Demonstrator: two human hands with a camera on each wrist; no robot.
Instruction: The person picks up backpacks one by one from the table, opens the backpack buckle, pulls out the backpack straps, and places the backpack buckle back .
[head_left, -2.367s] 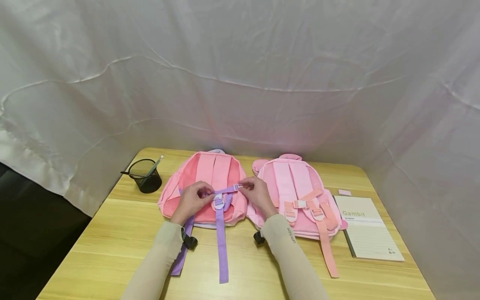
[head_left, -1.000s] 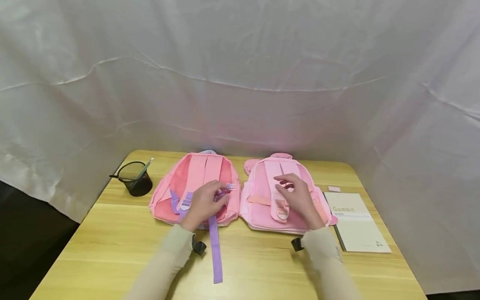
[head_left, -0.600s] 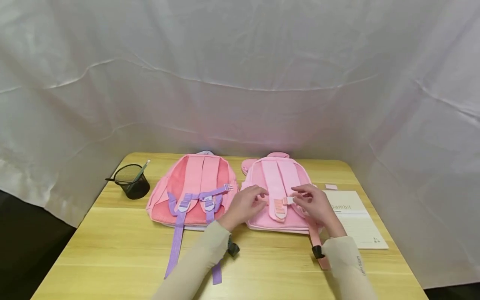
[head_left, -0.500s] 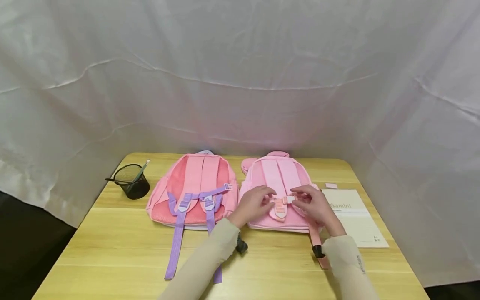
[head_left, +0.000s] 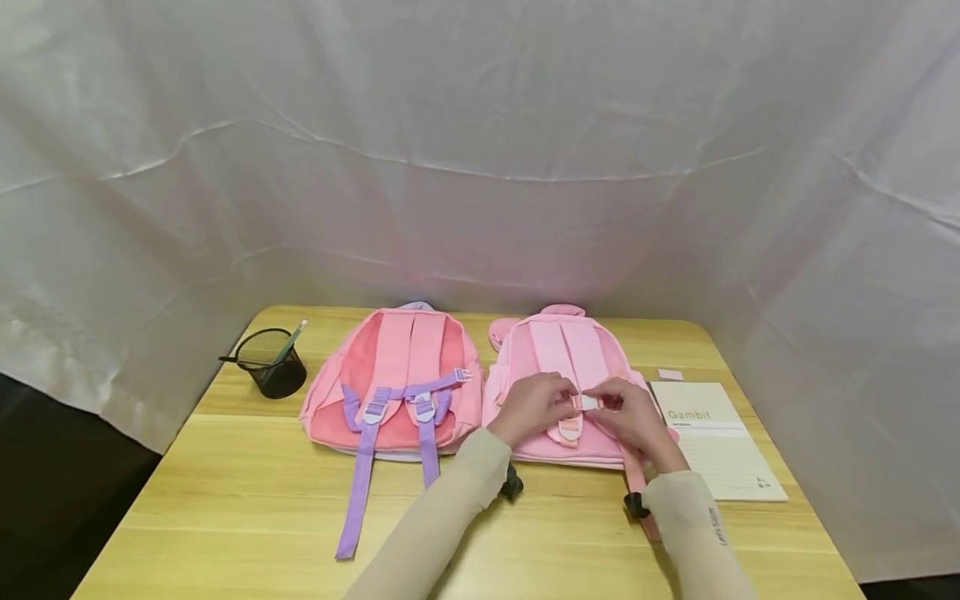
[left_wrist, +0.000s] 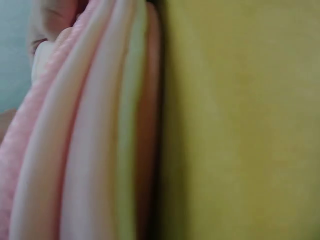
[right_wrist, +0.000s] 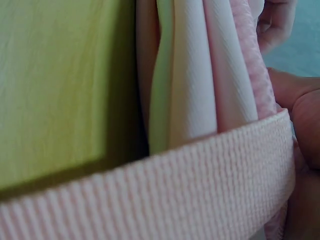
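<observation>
At the right of the table lies a light pink backpack [head_left: 540, 451], its shoulder straps facing up. Across the straps runs a chest strap with a white buckle [head_left: 588, 402]. My left hand [head_left: 534, 406] pinches the buckle's left end, while my right hand [head_left: 632, 414] pinches its right end. Fingers partly cover the buckle, so I cannot tell whether its halves are fastened. In the left wrist view the bag's layered edge [left_wrist: 85, 150] fills much of the picture. A ribbed webbing strap [right_wrist: 165, 195] crosses close to the right wrist camera.
A coral backpack [head_left: 352, 367] with purple straps [head_left: 360, 492] lies to the left. Behind it on the left stands a black mesh pen holder [head_left: 281, 379] with a pencil [head_left: 291, 342]. At the right are a notebook [head_left: 735, 458] and a small eraser-like block [head_left: 671, 375].
Both hands were on the coral backpack's purple chest strap. They have let go of it and moved right to the pink backpack, closing in on its white buckle.
</observation>
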